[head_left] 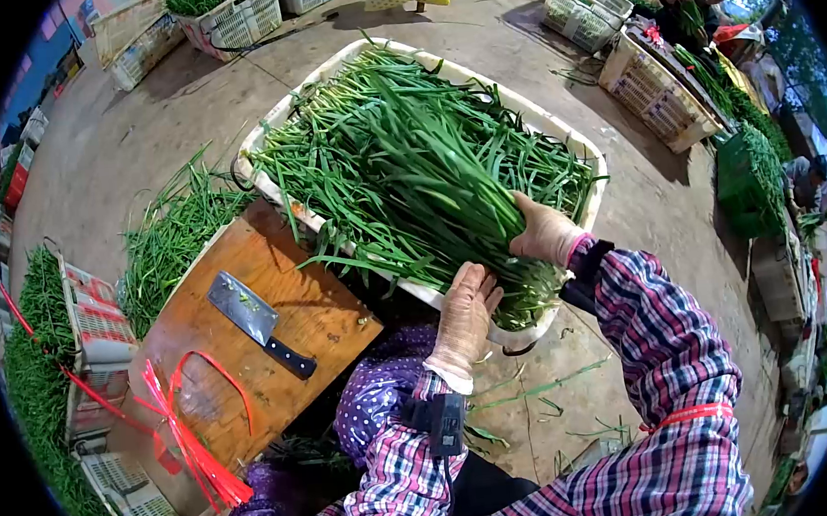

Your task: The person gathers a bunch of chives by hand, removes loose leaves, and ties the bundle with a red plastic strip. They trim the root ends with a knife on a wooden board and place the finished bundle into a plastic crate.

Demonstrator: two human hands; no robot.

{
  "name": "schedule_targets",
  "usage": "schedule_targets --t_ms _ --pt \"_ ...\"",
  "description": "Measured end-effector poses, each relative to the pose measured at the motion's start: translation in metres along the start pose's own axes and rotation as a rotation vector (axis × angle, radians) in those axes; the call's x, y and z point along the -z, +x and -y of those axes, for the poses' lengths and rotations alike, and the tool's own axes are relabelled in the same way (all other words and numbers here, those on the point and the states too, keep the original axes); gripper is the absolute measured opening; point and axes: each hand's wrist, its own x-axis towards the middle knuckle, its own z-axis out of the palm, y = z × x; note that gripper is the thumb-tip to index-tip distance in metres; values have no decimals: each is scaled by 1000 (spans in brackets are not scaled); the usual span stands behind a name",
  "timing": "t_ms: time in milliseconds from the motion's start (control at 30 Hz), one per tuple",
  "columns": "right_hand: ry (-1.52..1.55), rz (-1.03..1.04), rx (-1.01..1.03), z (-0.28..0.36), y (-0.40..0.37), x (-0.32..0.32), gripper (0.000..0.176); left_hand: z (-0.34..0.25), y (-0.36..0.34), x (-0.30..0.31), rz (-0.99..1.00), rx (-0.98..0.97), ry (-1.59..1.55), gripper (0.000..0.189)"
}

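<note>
A white crate (603, 163) full of long green stalks stands before me. My right hand (544, 232), in a thin pale glove, is wrapped round the lower part of a bundle of green stalks (436, 165) lying on the heap, its cut ends towards me. Close to the crate's near edge, my left hand (467, 314), gloved too, rests beside the bundle with its fingers stretched out and nothing gripped. A cleaver (244, 308) with a black handle lies on a wooden board (327, 317) to the left, and red plastic strips (191, 436) hang over the board's near side.
Loose stalks (168, 246) are heaped behind the board. A crate (96, 309) of greens stands at the far left. More crates (234, 21) line the back. At the upper right a person (694, 13) holds greens beside a crate (651, 93). Stray stalks litter the floor.
</note>
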Motion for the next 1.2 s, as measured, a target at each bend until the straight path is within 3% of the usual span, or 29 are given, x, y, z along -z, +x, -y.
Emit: schedule_targets --t_ms 167,233,267,367,433,533,600,633,700,767,800,900,1033,1133,1200 --pt "-356 4 67 60 -39 -20 81 -4 -4 -2 94 -5 -82 51" --pt "-466 -11 213 69 -48 -42 75 -6 -11 -7 -5 -36 -124 51" --pt "-493 -4 197 80 -53 -54 76 -13 -17 -9 -9 58 -185 50" --pt "-343 -33 333 75 -74 -48 84 -16 -19 -11 -74 -38 -178 33" --pt "-210 -49 398 71 -87 -43 87 -15 -17 -4 -49 -2 -267 24" --pt "-152 51 387 68 -98 -30 83 -7 -20 3 -26 -150 -19 22" --pt "106 77 469 59 -102 -24 77 -9 -23 -3 -88 -259 126 22" --pt "209 -71 566 53 -106 -19 68 -9 -16 8 -51 -119 -97 22" --pt "463 -216 485 31 -102 -11 53 -18 -23 -11 -254 -74 -139 25" --pt "850 -172 170 13 -94 1 39 -14 -14 -4 -311 -44 -200 29" --pt "878 -162 188 -2 -88 0 35 -14 -18 -5 -345 -73 -148 29" --pt "694 -42 52 -18 -81 -21 39 -18 -27 -12 -385 -114 -93 29" --pt "533 27 129 -8 -81 -63 41 -18 -33 -1 -338 -71 -107 34" --pt "573 106 48 16 -91 -65 41 -22 -39 -7 -306 -60 -117 35" --pt "372 14 120 18 -94 -69 41 -24 -42 -7 -256 -61 -123 36"
